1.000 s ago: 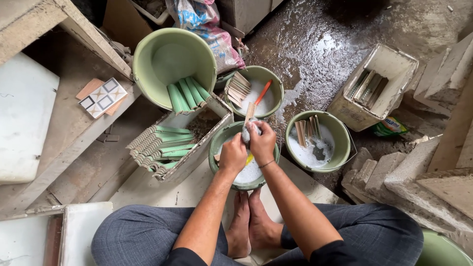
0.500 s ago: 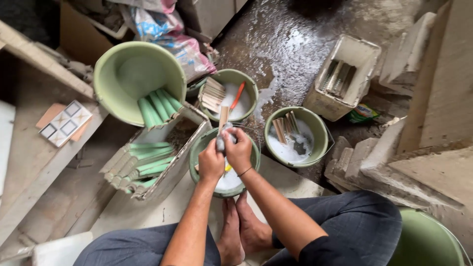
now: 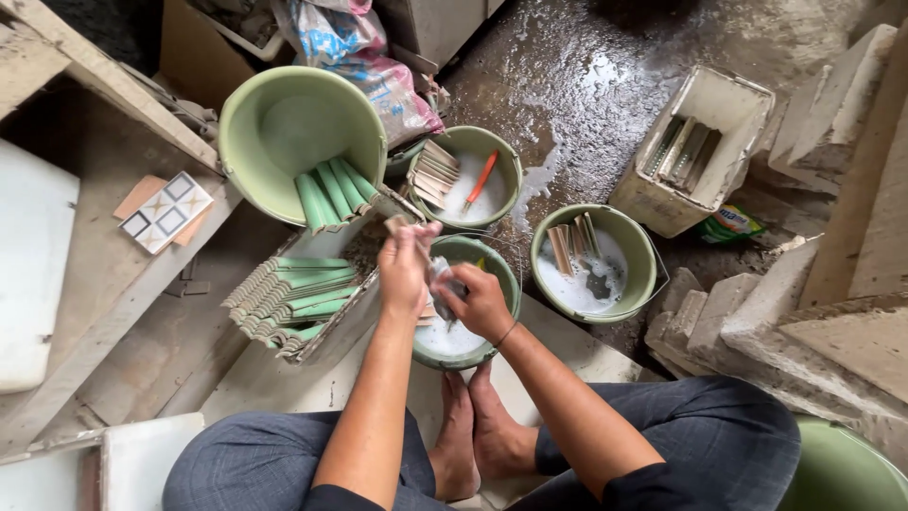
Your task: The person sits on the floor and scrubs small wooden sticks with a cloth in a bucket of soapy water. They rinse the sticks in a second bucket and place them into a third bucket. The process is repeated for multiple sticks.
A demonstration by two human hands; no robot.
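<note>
Head view: the person sits on a wet, grey concrete floor (image 3: 605,85) that shines with water near the top of the frame, bare feet (image 3: 478,431) tucked together under a green bucket of soapy water (image 3: 492,260). The left hand (image 3: 405,270) is closed around a narrow tile piece (image 3: 397,227) held over that bucket; the right hand (image 3: 480,301) is clamped on a wet pale cloth or sponge (image 3: 443,279) pressed against the piece, fingers curled tight.

3 more green buckets ring the work: a large one (image 3: 284,123) at upper left with green trim tiles (image 3: 331,194) leaning inside, a middle one (image 3: 506,170) holding pale strips and an orange-handled brush (image 3: 480,180), and a right one (image 3: 643,274) with foamy water and a few strips. A white crate (image 3: 653,203) stands at upper right, well apart from the hands. A box of stacked green trim tiles (image 3: 284,298) lies just beside the left forearm.

Room is tight: wooden shelving (image 3: 66,85) hems the left edge, concrete blocks (image 3: 851,284) the right, and plastic sacks (image 3: 359,57) the top. Open floor shows only beyond the buckets.
</note>
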